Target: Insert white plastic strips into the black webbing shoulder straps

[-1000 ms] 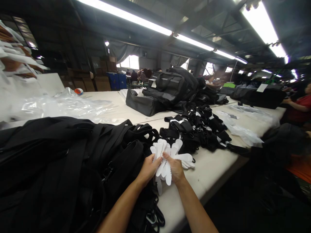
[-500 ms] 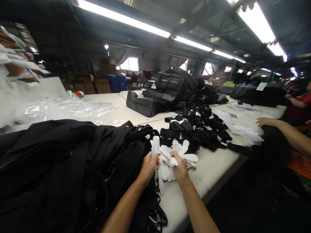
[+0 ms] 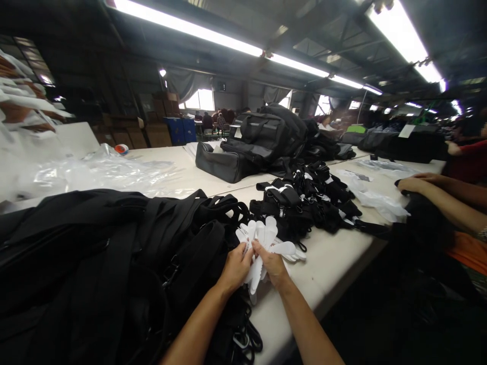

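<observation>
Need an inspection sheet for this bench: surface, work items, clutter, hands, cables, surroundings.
Surface: pale table, partly covered.
Work items: white strips, fanned out at the hands; count unclear.
Clutter: black fabric pile at left; black strap pile beyond the strips; clear plastic far left.
Hands: left hand and right hand both grip strips.
Cables: nothing seen around the hands.
Surroundings: another person's hand at right; lit ceiling light.

Beyond the fingers point(image 3: 263, 252) I see dark bags point(image 3: 262, 134) heaped up; farther off, to the fingers' left, blue boxes point(image 3: 177, 131) stand beside cardboard cartons point(image 3: 158, 136). Nearer that side, clear plastic point(image 3: 102, 170) lies crumpled; right of the fingers, a co-worker's hands point(image 3: 413, 184) rest on dark cloth point(image 3: 422, 225).
</observation>
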Motion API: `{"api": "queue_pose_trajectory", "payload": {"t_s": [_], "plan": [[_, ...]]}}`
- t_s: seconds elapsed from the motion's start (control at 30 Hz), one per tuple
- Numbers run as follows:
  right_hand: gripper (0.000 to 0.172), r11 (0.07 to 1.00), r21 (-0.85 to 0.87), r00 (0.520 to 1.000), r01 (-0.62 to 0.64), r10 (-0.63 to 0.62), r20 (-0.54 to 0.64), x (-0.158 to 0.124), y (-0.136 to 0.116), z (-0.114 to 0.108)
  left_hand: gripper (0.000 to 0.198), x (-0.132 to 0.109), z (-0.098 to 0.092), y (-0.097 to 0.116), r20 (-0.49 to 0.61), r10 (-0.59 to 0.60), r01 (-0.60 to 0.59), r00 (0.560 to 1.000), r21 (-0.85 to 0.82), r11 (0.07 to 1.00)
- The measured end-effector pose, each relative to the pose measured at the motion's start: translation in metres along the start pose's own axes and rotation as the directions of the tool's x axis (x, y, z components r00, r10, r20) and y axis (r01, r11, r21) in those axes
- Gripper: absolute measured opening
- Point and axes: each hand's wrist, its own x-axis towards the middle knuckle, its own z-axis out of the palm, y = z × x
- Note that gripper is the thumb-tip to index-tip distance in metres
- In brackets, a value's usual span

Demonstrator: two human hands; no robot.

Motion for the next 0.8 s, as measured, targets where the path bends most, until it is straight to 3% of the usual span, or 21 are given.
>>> {"api": "queue_pose_trajectory", "payload": {"t_s": [0.13, 0.3, 0.53, 0.67, 0.8], "plan": [[0.031, 0.993, -0.098, 0.995, 0.071, -0.077, -0.06, -0.001, 0.0, -0.001, 0.025, -0.003, 0.001, 0.002, 0.003, 0.017, -0.017, 1.0, 0.069, 0.997], [0.027, 0.993, 0.052, 0.989, 0.11, -0.104, -0.106, -0.003, -0.005, 0.004, 0.024, -0.004, 0.002, 0.005, -0.01, 0.03, -0.029, 1.0, 0.055, 0.998], [0.036, 0.961, 0.27, 0.957, -0.052, 0.126, -0.262, 0.002, -0.007, -0.002, 0.024, 0.004, -0.003, 0.001, -0.127, -0.082, 0.062, 0.988, -0.157, 0.986], [0.039, 0.967, 0.246, 0.993, -0.07, 0.092, -0.079, 0.003, -0.006, -0.003, 0.036, 0.004, 0.0, -0.002, -0.002, -0.118, 0.111, 0.993, -0.324, 0.94], [0.035, 0.956, 0.248, 0.982, -0.159, 0.127, 0.137, -0.002, -0.013, 0.002, 0.04, 0.002, 0.005, -0.004, 0.065, -0.143, 0.157, 0.988, -0.391, 0.907]]}}
